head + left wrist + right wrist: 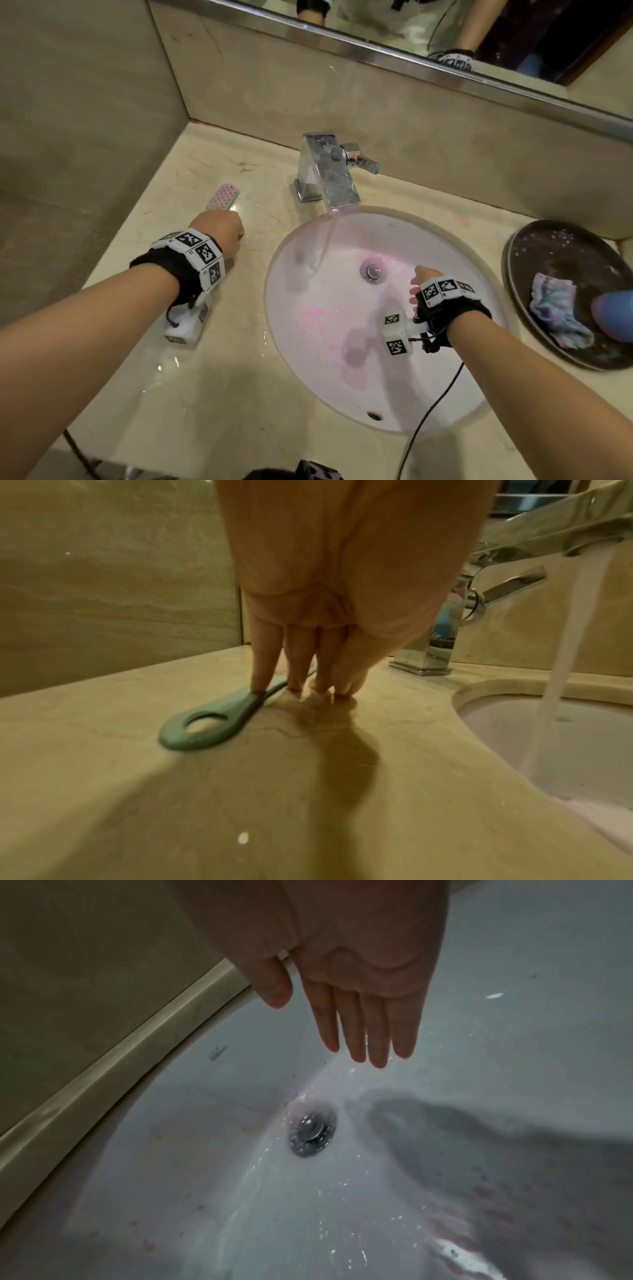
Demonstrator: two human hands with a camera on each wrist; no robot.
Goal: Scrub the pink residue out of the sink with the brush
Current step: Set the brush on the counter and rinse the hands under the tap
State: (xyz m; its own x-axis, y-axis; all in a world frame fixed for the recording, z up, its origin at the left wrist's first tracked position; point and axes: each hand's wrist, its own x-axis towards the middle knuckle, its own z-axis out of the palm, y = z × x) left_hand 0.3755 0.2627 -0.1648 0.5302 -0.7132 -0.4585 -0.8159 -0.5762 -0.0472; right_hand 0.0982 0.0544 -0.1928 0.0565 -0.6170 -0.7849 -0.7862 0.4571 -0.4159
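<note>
The brush lies on the marble counter left of the sink, its pink bristle head (222,196) pointing to the back wall and its green looped handle (202,729) toward me. My left hand (222,228) points straight down over the handle, fingertips (260,688) touching the handle and the counter without curling round it. The white sink (411,377) has pink residue (313,320) speckled on its front-left slope. Down in the bowl, my right hand (423,275) is flat and empty, with straight wet fingers (359,1042) just above the drain (312,1131).
The chrome faucet (329,171) runs a stream of water (327,240) into the bowl. A dark round tray (561,260) at the right holds a crumpled cloth (555,311) and a blue object (613,315). Walls close the left and back; a cable (431,411) crosses the sink's front rim.
</note>
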